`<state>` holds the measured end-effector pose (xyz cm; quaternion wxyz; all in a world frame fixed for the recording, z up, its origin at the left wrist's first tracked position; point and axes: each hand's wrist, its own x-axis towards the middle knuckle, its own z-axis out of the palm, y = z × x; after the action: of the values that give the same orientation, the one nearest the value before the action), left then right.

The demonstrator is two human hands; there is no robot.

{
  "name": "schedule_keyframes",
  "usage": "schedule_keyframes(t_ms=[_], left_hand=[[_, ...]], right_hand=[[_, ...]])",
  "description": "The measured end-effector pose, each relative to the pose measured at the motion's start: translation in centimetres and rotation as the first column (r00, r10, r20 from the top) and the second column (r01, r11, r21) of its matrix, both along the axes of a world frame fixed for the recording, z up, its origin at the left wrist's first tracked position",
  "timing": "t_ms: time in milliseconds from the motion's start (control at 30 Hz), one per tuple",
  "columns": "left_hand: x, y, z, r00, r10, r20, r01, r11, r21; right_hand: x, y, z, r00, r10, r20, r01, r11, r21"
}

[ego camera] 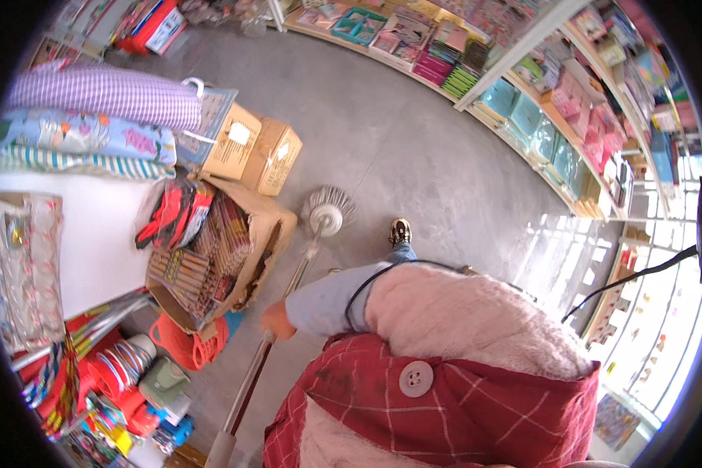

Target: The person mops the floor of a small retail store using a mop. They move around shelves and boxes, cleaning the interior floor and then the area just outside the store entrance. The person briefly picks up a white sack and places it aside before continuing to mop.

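Observation:
My right hand (278,320) is wrapped around the metal handle (259,365) of a spin mop, with my arm reaching across in front of my body. The mop's round white plate and grey string head (328,212) rest on the concrete floor ahead. A light blue cuff (327,301) covers the forearm below a fuzzy pink sleeve (468,316). Red checked clothing with a large button (416,378) fills the lower part of the view. My left hand is out of view. One shoe (400,231) shows on the floor right of the mop head.
Left of the mop stands a torn cardboard box (269,257) of packaged goods, with closed cartons (272,158) behind it. A red plastic basket (190,345) sits below. Fabric rolls (111,96) lie at the left. Stocked shelves (520,131) curve along the right.

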<state>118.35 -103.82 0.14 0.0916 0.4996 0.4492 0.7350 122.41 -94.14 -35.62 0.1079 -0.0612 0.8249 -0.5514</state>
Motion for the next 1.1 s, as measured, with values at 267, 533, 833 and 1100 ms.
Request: schedule_keyframes(t_ms=[267, 533, 833, 1100], left_hand=[[0.3, 3.7, 5.7, 0.996, 0.028, -0.087, -0.021, 0.996, 0.083], [2.2, 13.0, 11.0, 0.982, 0.161, -0.095, -0.139, 0.969, 0.205], [16.9, 30.9, 2.5, 0.800, -0.598, -0.058, 0.599, 0.800, 0.013], [27.1, 41.7, -2.3, 0.360, -0.914, 0.187, 0.932, 0.360, -0.033]], right_hand=[[2.9, 5.0, 1.3, 0.969, -0.237, -0.074, 0.222, 0.960, -0.173], [20.9, 19.9, 2.3, 0.779, -0.627, -0.020, 0.625, 0.778, -0.056], [43.5, 32.5, -1.5, 0.203, -0.979, 0.010, 0.950, 0.199, 0.241], [58.3, 41.9, -7.0, -0.066, -0.998, -0.003, 0.874, -0.060, 0.481]])
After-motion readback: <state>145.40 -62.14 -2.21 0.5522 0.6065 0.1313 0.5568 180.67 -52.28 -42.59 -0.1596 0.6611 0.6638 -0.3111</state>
